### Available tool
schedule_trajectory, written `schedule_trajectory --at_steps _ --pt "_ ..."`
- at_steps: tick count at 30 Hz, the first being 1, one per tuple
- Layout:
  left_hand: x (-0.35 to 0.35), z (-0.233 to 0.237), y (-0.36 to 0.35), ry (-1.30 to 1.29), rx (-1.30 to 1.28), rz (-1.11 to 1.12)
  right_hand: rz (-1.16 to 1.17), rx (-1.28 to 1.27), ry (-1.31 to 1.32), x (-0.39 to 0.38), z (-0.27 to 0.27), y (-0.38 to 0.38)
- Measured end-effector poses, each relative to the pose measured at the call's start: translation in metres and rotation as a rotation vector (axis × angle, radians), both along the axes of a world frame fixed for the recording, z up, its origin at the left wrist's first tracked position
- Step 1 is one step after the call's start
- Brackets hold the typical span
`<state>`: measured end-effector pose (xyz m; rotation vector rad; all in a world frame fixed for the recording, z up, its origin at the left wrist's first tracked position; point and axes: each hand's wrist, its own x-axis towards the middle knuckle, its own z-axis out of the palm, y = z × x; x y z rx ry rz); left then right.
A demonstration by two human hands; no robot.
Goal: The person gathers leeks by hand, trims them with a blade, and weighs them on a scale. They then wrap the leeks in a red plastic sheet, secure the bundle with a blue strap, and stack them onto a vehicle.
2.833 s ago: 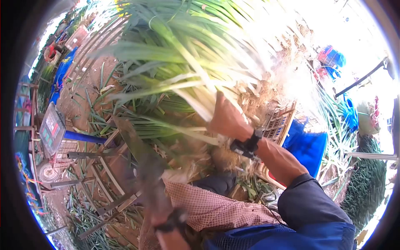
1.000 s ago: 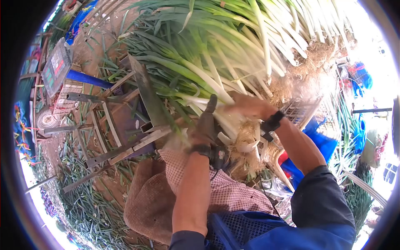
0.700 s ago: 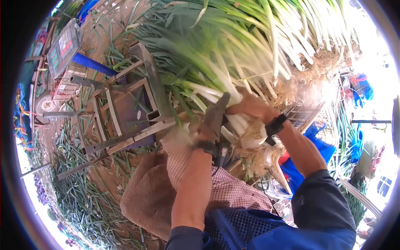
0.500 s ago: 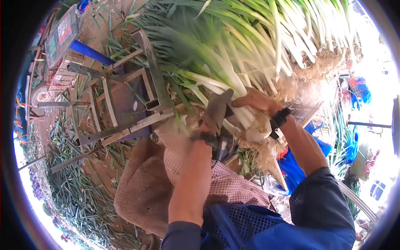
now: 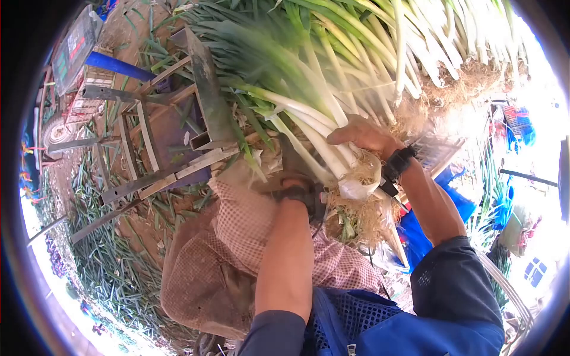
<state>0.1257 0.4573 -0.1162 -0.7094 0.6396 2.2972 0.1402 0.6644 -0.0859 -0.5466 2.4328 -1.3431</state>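
A bunch of long green onions (image 5: 314, 133) slants across the middle, white stalks and roots toward me, green tops up and left. My right hand (image 5: 366, 136), bare with a black band at the wrist, is closed round the white stalks from the right. Lower left of the stalks is my left hand (image 5: 294, 157), in a greyish glove with a dark strap at the wrist; its fingers are partly hidden and blurred. A pale, translucent wrap (image 5: 360, 183) sits round the root end, below my right hand. Loose roots (image 5: 359, 216) hang under it.
A large pile of green onions (image 5: 439, 41) lies at the top right. A metal frame (image 5: 208, 89) stands at the left. A checked cloth (image 5: 243, 228) covers my lap. Cut green leaves (image 5: 113, 255) litter the ground, and blue plastic (image 5: 442, 207) lies at the right.
My left hand has moved down and slightly left along the bunch, away from my right hand. My right hand stays on the stalks. The whole view has shifted slightly.
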Motion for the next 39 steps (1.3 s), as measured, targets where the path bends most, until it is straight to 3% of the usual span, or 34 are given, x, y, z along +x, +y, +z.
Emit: schedule_trajectory --at_steps 1,4,7,8,11,12,14,18,20,23,27,29,30,31,35,39 --pt "-0.002 0.007 0.003 0.040 -0.011 -0.036 0.035 0.033 0.144 0.000 0.005 0.001" --pt "-0.005 0.028 0.008 0.063 0.055 -0.067 0.048 0.101 0.124 -0.007 0.004 -0.003" --pt "-0.003 0.056 0.013 0.153 -0.463 -0.318 -0.359 -0.069 -0.643 0.003 0.054 -0.029" --pt "-0.001 0.053 0.005 0.093 -0.267 -0.269 -0.440 -0.101 -0.602 0.014 0.076 -0.039" --pt "0.011 0.092 -0.001 0.129 -0.312 -0.266 -0.312 -0.174 -0.525 0.026 0.086 -0.035" --pt "0.012 0.075 -0.002 0.108 -0.196 -0.251 -0.356 -0.084 -0.630 0.020 0.100 -0.035" --pt "0.015 0.026 0.000 0.203 -0.324 -0.340 -0.366 0.166 -0.773 -0.005 0.093 -0.024" --pt "0.017 0.009 0.014 0.212 -0.395 -0.339 -0.501 0.005 -0.580 0.001 0.044 -0.018" --pt "0.012 0.019 0.011 0.156 -0.432 -0.383 -0.561 -0.147 -0.446 0.007 0.052 -0.029" --pt "0.009 0.049 0.014 0.058 0.116 -0.077 -0.359 0.004 -0.596 -0.012 0.077 -0.030" --pt "-0.001 0.087 0.009 0.171 0.248 -0.031 -0.261 0.192 -0.633 -0.028 0.139 -0.038" --pt "0.000 0.104 0.018 0.178 0.333 -0.061 -0.212 0.094 -0.505 -0.017 0.197 -0.036" --pt "0.004 0.119 0.019 0.176 0.312 -0.098 -0.183 0.199 -0.406 -0.007 0.236 -0.038" --pt "0.017 0.158 0.019 0.139 0.055 -0.078 -0.156 0.301 -0.307 0.003 0.268 -0.038" --pt "0.063 0.230 0.046 0.193 0.320 0.119 -0.326 0.284 -0.466 0.043 0.325 -0.010" --pt "0.100 0.279 0.047 0.174 0.257 0.135 -0.636 0.085 -0.634 0.090 0.387 -0.033"
